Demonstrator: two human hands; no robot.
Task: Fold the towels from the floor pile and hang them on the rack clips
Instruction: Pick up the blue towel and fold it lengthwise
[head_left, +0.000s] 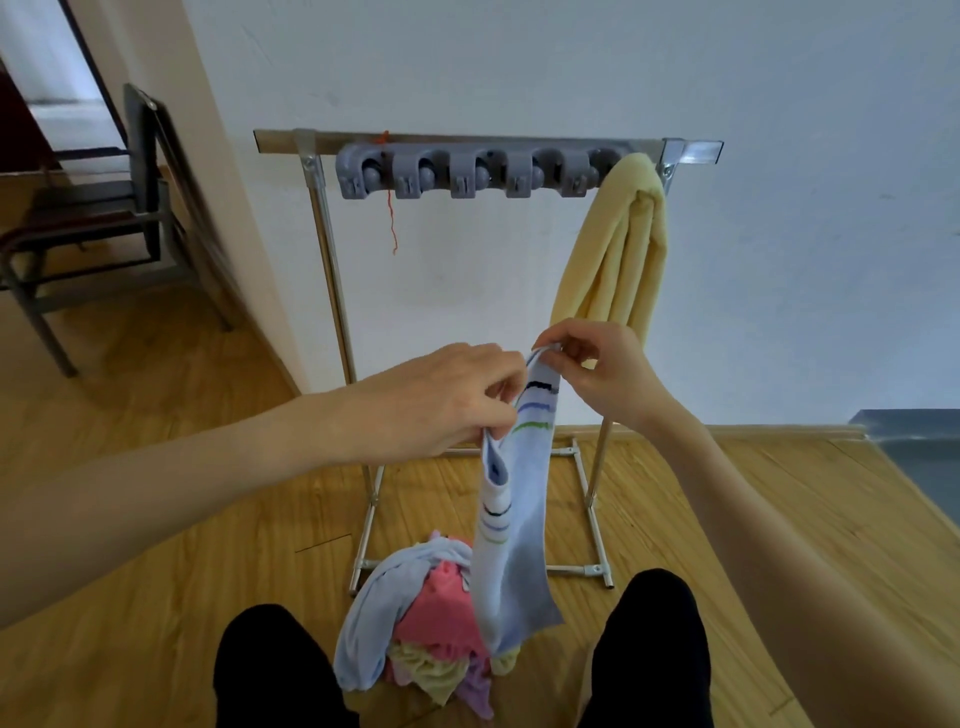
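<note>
A pale blue towel (514, 525) with black, blue and green stripes hangs lengthwise in front of me. My left hand (441, 400) pinches one upper edge of it and my right hand (597, 374) pinches the top corner a little higher. Its lower end dangles over the floor pile (426, 629) of blue, pink, yellow and purple towels between my knees. Behind stands the metal rack (324, 249) with a grey strip of clips (467, 174) on its top bar. A folded yellow towel (623, 249) hangs from the rightmost clip; the other clips hold nothing.
A white wall is right behind the rack. A dark metal chair (88, 218) stands at the left by a wall corner. An orange thread (392, 218) dangles from the rack bar. A grey box edge (914, 447) shows at the right on the wooden floor.
</note>
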